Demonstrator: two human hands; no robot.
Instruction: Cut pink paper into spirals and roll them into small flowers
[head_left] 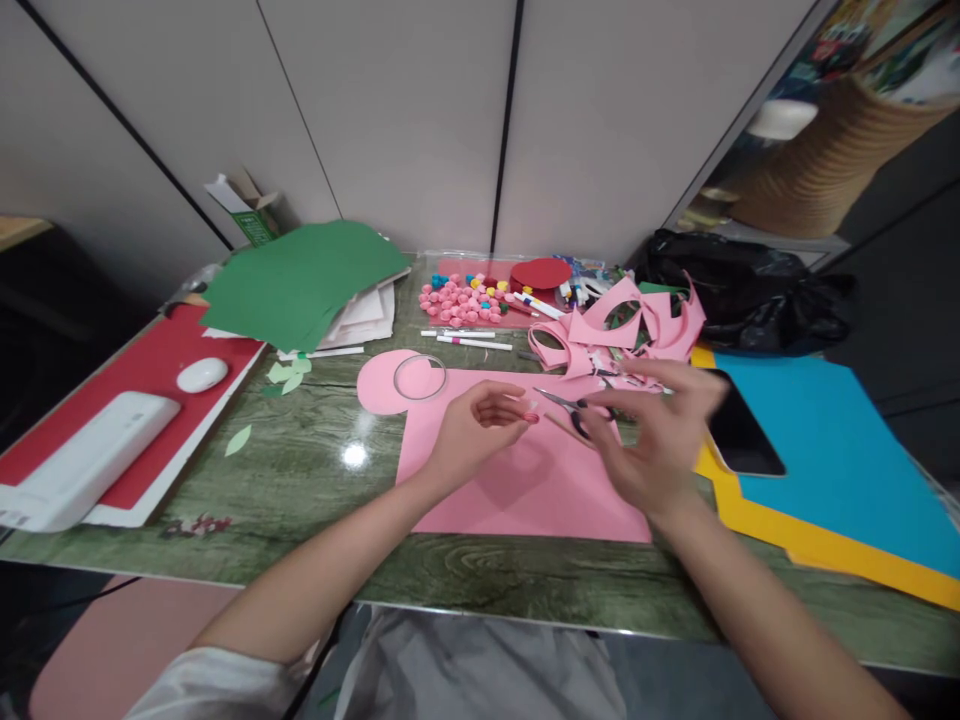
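Note:
My left hand [472, 430] hovers over a large pink paper sheet [525, 480], its fingers pinched on a small pink piece [530, 416]. My right hand [652, 430] is blurred by motion, fingers spread, just above a pair of scissors [574, 408] lying on the sheet. A clear ring [420, 377] rests on the sheet's rounded left lobe.
Pink paper offcuts [630, 325] pile behind the sheet. Pink pom-poms [461, 298], markers [472, 340] and a red disc [541, 272] sit at the back. Green paper [300, 280] lies left, with a white mouse [202, 374]. A phone [739, 435] lies on blue paper [840, 450].

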